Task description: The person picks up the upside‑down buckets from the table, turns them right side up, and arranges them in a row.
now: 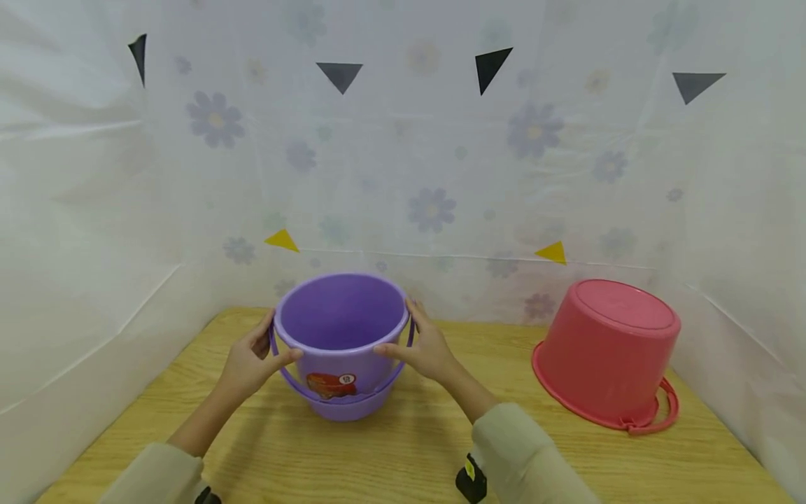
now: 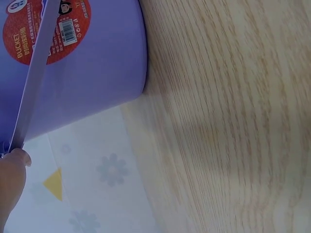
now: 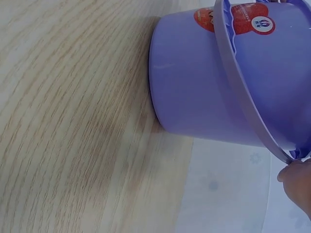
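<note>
A purple bucket [image 1: 371, 364] stands upright, mouth up, at the middle of the wooden table. Its purple handle [image 2: 34, 77] hangs down across the front, over a red printed label [image 2: 75, 22]. My left hand [image 1: 248, 360] grips the left side of the rim, thumb on the front and fingers round the outside near the handle's end. On the opposite side my right hand [image 1: 429, 350] holds the rim the same way, with its thumb toward the front. In the right wrist view, a fingertip shows at the handle's end by the bucket's [image 3: 189, 82] rim.
Upside down at the right of the table [image 1: 352, 462] rests a pink-red bucket [image 1: 611, 357], its handle [image 1: 670, 409] lying on the tabletop. White flowered sheeting [image 1: 403, 161] closes off the back and sides. A small black object [image 1: 471, 481] shows beside the right sleeve.
</note>
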`<state>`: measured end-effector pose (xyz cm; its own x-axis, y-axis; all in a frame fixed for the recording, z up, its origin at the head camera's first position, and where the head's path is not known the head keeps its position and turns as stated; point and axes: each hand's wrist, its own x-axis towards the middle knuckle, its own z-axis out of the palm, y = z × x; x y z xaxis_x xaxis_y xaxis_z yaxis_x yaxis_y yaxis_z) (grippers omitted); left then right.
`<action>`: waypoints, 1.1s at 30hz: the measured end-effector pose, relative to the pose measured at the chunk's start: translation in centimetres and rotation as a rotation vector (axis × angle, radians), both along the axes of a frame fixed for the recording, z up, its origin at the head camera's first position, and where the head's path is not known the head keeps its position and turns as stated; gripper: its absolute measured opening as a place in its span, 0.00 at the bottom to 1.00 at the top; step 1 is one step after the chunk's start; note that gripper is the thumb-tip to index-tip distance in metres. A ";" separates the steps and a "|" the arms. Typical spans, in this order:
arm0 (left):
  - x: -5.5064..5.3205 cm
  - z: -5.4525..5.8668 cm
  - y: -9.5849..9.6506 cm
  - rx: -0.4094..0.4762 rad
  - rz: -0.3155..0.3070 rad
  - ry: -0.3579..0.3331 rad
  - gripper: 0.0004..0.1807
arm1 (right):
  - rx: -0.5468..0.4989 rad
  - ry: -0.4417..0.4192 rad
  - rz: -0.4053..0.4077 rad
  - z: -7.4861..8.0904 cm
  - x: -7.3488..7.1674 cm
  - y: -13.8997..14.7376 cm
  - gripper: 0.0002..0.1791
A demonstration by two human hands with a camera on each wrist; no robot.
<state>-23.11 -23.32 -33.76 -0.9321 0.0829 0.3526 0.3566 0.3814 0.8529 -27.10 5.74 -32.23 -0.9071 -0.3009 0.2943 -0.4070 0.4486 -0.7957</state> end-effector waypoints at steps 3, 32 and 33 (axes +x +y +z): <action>0.0 0.1 0.1 -0.003 0.002 -0.005 0.50 | 0.011 -0.025 0.010 0.0 -0.1 0.1 0.65; 1.1 -1.1 2.6 -0.210 0.273 0.872 0.32 | 0.037 0.647 -0.159 -0.9 3.4 2.9 0.24; 1.1 -1.0 2.8 -0.214 0.262 0.907 0.33 | 0.058 0.683 -0.152 -1.0 3.6 3.1 0.24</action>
<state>-22.05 -20.52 -34.79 -0.3108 0.0573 0.9487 0.7264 0.6581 0.1982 -23.54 8.86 -33.26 -0.5584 -0.2180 0.8004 -0.7368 0.5738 -0.3577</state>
